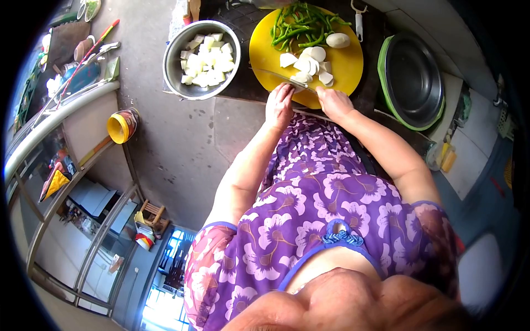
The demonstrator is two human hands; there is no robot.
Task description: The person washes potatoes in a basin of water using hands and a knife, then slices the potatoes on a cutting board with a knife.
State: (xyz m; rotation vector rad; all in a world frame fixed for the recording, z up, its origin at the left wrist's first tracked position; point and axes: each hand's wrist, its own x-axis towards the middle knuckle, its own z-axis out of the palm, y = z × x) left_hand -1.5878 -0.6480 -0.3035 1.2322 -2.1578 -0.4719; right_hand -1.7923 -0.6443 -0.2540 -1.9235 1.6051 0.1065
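And here was the knife (299, 84), slanting across the near part of the round yellow board (354, 60), its long axis running from the handle at the right up and away toward the left rim! The right hand (335, 103) had its grip wrapped round that handle, while the left hand (280, 105) sat on the near side of the blade, fingers bunched low and close to the steel; whatever that left grip had beneath it was hidden, so whether it pinched anything could not be told. Just past the blade, on the far side from both hands, lay the white slices (313, 55), right there on the board, the lowest of them close up against the edge. Of the two hands, the left was nearer the blade's free length, the right nearer its heel. And what a look those slices had: pale, smooth, clean-faced, some rounded, some chunky, heaped loosely over each other. Beyond them a pale oval piece (338, 40) lay uncut, right beside a tangle of glossy green strips (303, 25).
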